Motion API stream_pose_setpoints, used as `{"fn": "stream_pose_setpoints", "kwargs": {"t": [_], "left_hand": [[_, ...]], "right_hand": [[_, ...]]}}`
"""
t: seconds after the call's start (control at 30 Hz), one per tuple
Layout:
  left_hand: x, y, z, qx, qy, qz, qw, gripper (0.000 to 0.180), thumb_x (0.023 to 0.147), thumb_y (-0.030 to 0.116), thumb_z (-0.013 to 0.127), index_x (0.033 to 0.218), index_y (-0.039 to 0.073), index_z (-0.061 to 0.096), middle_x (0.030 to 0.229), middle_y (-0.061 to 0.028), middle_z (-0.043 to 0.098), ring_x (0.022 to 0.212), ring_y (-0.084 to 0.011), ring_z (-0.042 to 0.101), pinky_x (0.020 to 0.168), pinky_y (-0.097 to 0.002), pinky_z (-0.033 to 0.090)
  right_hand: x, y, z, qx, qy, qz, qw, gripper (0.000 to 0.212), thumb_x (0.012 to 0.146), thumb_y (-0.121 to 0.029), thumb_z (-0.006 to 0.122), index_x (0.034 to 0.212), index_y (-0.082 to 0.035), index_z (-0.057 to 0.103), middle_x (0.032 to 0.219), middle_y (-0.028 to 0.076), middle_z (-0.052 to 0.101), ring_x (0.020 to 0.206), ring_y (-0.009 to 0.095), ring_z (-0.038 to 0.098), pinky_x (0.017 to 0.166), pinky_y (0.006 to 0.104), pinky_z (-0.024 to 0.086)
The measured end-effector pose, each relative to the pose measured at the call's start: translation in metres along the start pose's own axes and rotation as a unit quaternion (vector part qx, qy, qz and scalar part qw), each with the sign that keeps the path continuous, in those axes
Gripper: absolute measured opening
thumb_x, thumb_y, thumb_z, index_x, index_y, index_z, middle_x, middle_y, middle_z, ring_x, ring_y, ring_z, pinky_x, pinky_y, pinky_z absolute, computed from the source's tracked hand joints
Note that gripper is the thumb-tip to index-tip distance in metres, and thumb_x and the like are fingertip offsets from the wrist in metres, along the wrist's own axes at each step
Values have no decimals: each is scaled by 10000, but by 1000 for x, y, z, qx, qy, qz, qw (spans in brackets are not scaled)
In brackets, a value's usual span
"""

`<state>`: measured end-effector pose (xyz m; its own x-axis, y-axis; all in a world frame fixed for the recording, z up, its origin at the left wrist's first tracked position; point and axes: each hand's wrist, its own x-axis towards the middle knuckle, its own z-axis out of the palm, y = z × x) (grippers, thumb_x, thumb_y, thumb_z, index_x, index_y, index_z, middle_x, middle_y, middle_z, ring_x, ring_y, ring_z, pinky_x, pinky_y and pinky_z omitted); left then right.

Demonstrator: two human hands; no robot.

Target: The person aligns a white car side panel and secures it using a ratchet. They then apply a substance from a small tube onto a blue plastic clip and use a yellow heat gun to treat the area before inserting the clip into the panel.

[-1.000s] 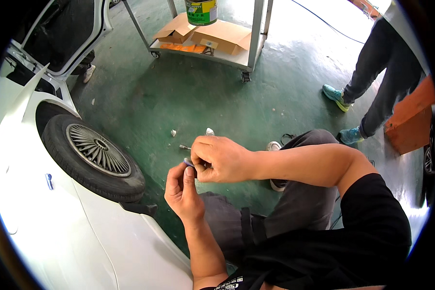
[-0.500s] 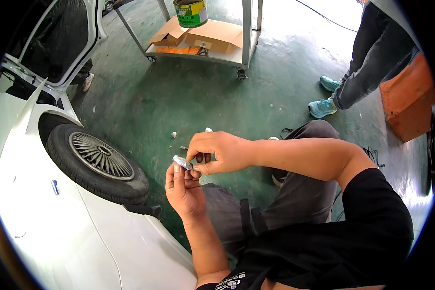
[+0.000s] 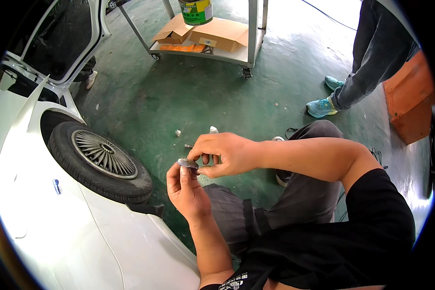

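Head view looks down on our two bare hands, raised in front of our knees above a green floor (image 3: 179,96). Our left hand (image 3: 186,191) is turned palm up, its fingers (image 3: 173,175) curled closed around a small grey metal piece (image 3: 187,163) that rests at the fingertips. Our right hand (image 3: 224,153) comes in from the right with the forearm stretched across; its thumb and forefinger are pinched onto the same grey piece from the other side, the remaining fingers loosely bent (what sort of part it is we cannot tell, it is too small). So the piece sits between both hands, held in the air, just right of the car's tyre.

On the floor just beyond the hands lie a few small bits (image 3: 178,133), well apart from each other.

To the left stands a white car (image 3: 58,232) with a black tyre and spoked wheel (image 3: 99,159), its door (image 3: 58,34) swung open above.

At the top a wheeled metal cart (image 3: 249,46) carries on its lower shelf two open cardboard boxes (image 3: 212,36); beside them lies something flat and orange, while the boxes' contents are hidden from us. A green and yellow can (image 3: 195,10) stands behind them, lid on.

At the right another person's legs (image 3: 372,53) and teal shoes (image 3: 321,107) stand next to an orange box (image 3: 408,101).
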<state>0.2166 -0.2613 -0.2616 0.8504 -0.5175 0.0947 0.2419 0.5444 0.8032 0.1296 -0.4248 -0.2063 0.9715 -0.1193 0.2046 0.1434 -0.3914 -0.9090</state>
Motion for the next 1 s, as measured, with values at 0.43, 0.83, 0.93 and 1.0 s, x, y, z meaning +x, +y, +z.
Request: {"fn": "stream_pose_setpoints", "kwargs": {"t": [0.43, 0.83, 0.93, 1.0], "left_hand": [[-4, 6, -2, 259, -84, 109, 956, 131, 1035, 32, 612, 1145, -36, 630, 1072, -68, 666, 957, -124, 631, 863, -264, 528], [-7, 6, -1, 402, -76, 164, 898, 79, 1000, -20, 639, 1078, -34, 647, 998, -48, 639, 826, -102, 602, 759, -233, 507], [-8, 3, 2, 384, -51, 171, 906, 74, 983, -27, 655, 1058, -32, 660, 971, -60, 647, 793, -111, 606, 720, -238, 507], [-8, -1, 4, 370, -28, 191, 908, 65, 948, -48, 685, 1009, -28, 680, 936, -89, 654, 748, -135, 612, 654, -255, 512]], "right_hand": [[-4, 1, -3, -52, 15, -56, 997, 272, 950, -231, 722, 1162, -65, 686, 1058, 82, 639, 916, 231, 660, 800, 361, 558], [-1, 16, 10, -214, 54, -115, 969, 243, 950, -285, 693, 970, -48, 645, 889, 94, 639, 886, 307, 644, 742, 426, 526], [-1, 15, 14, -220, 69, -109, 967, 219, 939, -260, 703, 920, -53, 633, 873, 78, 609, 833, 295, 629, 689, 412, 515], [-1, 15, 17, -223, 80, -105, 966, 208, 928, -242, 709, 894, -58, 619, 856, 73, 607, 816, 289, 631, 666, 409, 510]]}}
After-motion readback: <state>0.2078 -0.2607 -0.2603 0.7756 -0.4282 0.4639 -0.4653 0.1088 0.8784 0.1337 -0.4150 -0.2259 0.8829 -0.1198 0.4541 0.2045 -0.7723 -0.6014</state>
